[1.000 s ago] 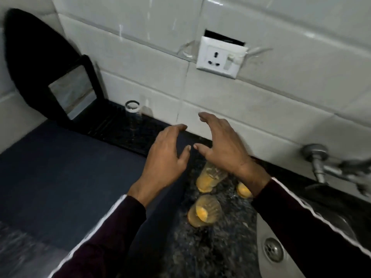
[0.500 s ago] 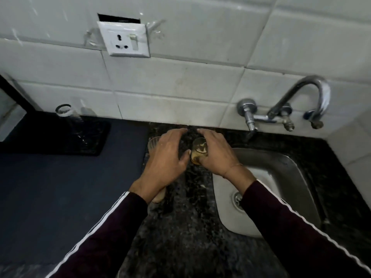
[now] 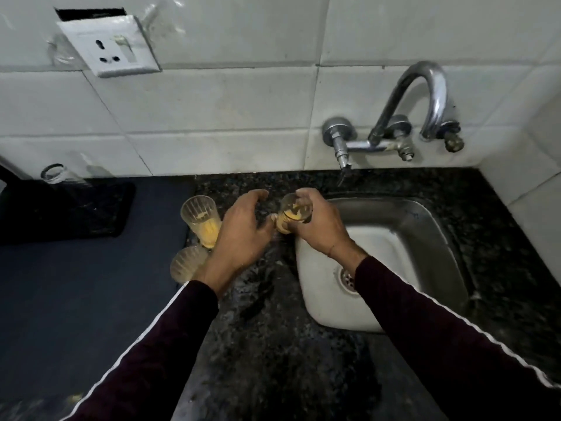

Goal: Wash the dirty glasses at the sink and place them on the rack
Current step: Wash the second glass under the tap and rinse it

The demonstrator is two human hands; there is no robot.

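Three dirty glasses showing, none washed yet, so the task is barely starting. Right hand [image 3: 318,229] is gripping one glass [image 3: 293,212] just left of the sink [image 3: 425,226], over the counter [image 3: 267,344]; yellow residue is coating its inside. Left hand [image 3: 243,232] is hovering beside it, fingers loosely curled, holding nothing. Two more glasses are standing further left of the sink: far glass [image 3: 202,221] with yellow dregs pooling at the bottom, near glass [image 3: 185,265] cloudy, contents unclear, partly hidden by the left wrist. Tap [image 3: 425,95] behind the sink is not running, basin is holding no glasses. Clear glass [image 3: 54,174] is sitting on a dark mat [image 3: 76,214] far left of the sink, likely the rack. Remaining: washing and racking all three.
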